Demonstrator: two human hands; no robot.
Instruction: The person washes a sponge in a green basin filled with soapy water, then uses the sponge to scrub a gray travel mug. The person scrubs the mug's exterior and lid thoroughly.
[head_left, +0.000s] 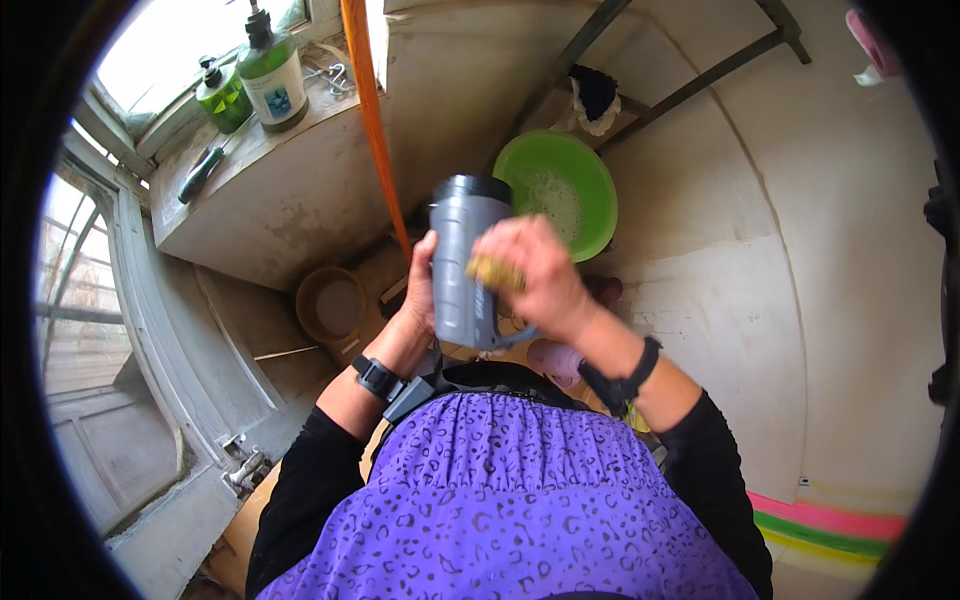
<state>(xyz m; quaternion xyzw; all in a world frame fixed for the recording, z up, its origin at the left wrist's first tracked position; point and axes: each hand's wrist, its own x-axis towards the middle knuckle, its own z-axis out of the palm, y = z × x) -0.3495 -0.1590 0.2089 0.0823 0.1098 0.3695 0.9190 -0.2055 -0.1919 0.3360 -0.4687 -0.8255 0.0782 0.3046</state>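
A large grey jug or thermos (456, 277) with a dark rim and a side handle is held up in front of my body. My left hand (421, 289) grips it from the left, thumb along its side. In my right hand (536, 274), blurred, is a yellowish scrubbing pad (496, 273), close against the jug's right side. Behind the jug, a green basin (604, 202) contains foamy water; the jug and right hand hide part of it.
Two green pump bottles (274, 82) (225, 97) and a dark-handled tool (201, 176) stand or lie on the window ledge (225, 195). An orange pole (371, 112) leans beside it. A tan bucket (301, 304) is on the floor at left. A metal frame (697, 86) rises behind the basin.
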